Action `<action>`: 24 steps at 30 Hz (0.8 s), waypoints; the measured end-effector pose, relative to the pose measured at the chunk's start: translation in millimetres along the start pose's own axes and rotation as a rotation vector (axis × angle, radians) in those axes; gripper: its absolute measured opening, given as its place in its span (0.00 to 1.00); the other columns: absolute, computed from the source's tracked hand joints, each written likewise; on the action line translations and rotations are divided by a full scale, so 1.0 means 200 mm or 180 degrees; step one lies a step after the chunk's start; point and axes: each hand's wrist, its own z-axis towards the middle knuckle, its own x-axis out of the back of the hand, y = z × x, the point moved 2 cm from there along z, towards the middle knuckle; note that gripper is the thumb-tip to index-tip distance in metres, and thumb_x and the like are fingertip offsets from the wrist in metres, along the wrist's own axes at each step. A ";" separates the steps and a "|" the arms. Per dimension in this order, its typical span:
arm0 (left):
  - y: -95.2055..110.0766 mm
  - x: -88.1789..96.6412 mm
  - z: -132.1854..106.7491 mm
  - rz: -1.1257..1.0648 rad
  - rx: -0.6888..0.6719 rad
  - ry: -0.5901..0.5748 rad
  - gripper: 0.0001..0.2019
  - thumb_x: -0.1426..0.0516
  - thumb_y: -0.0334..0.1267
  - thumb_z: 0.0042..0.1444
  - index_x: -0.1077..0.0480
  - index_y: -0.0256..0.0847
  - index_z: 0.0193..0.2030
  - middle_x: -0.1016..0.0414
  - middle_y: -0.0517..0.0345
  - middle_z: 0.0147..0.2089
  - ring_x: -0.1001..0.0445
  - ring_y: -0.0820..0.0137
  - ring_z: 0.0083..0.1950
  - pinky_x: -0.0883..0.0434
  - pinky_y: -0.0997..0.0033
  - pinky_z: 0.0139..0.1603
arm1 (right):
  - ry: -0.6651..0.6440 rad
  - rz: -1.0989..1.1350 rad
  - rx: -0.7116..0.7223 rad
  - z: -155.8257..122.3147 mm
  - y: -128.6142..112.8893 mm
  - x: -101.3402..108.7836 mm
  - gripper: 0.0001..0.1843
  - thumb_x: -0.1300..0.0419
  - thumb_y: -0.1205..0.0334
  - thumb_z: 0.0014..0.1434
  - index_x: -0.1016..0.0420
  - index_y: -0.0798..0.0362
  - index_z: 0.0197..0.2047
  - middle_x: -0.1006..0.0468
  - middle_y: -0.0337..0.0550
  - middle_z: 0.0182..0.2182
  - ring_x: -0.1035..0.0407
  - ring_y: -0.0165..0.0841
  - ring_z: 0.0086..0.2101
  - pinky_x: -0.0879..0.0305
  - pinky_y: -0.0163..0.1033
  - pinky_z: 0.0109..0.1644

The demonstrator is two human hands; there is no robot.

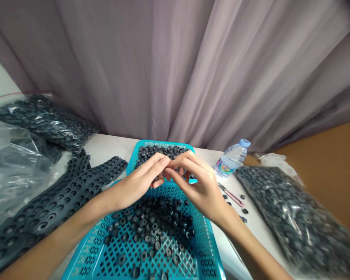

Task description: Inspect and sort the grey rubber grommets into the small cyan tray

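My left hand [138,182] and my right hand [196,183] meet fingertip to fingertip above the near blue basket [205,249]. Both hands pinch together around something small that the fingers hide. Below them the basket holds several small black rubber rings [154,223]. A second blue basket [133,161] full of the same rings stands just behind the hands.
Black perforated rubber sheets [55,198] lie at left, beside plastic bags [14,163] of parts. A clear bag of rings [294,217] lies at right. A water bottle [231,158] and a pink tool [231,196] rest right of the baskets. A curtain hangs behind.
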 end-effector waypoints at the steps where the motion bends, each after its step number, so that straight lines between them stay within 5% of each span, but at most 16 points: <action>1: 0.00 0.01 0.01 0.0053 0.0018 0.0010 0.22 0.55 0.59 0.74 0.30 0.46 0.49 0.34 0.62 0.36 0.37 0.68 0.38 0.36 0.66 0.44 | -0.0008 -0.0032 0.0033 0.00 0.00 0.01 0.05 0.39 0.65 0.73 0.21 0.50 0.48 0.22 0.45 0.44 0.27 0.34 0.40 0.30 0.41 0.44; 6: 0.02 0.04 0.02 0.0159 -0.0028 0.0256 0.15 0.48 0.52 0.73 0.30 0.44 0.53 0.34 0.63 0.35 0.35 0.68 0.37 0.36 0.67 0.42 | -0.0050 -0.0022 0.0225 0.01 0.02 0.05 0.06 0.39 0.68 0.73 0.22 0.50 0.50 0.19 0.45 0.44 0.24 0.36 0.44 0.26 0.44 0.50; 10: 0.03 0.04 0.03 0.0177 -0.0098 0.0351 0.13 0.45 0.51 0.72 0.29 0.43 0.47 0.37 0.65 0.32 0.36 0.69 0.36 0.38 0.68 0.40 | -0.0033 0.0090 0.0177 0.01 0.02 0.04 0.06 0.39 0.66 0.73 0.22 0.48 0.51 0.18 0.45 0.46 0.23 0.38 0.46 0.24 0.45 0.51; 17: 0.04 0.05 0.03 -0.0057 -0.0031 0.0409 0.11 0.40 0.49 0.68 0.27 0.44 0.48 0.27 0.61 0.39 0.31 0.68 0.40 0.36 0.68 0.43 | 0.0154 0.0219 -0.0124 0.01 0.04 0.03 0.12 0.35 0.62 0.70 0.25 0.48 0.55 0.19 0.45 0.51 0.22 0.38 0.46 0.23 0.45 0.52; 24: 0.04 0.05 0.04 -0.0032 0.0002 0.0408 0.10 0.40 0.46 0.68 0.27 0.43 0.47 0.26 0.61 0.38 0.30 0.68 0.40 0.36 0.68 0.42 | 0.0046 0.0103 0.0050 0.02 0.03 0.04 0.08 0.36 0.64 0.72 0.21 0.49 0.53 0.19 0.45 0.45 0.24 0.37 0.45 0.25 0.44 0.50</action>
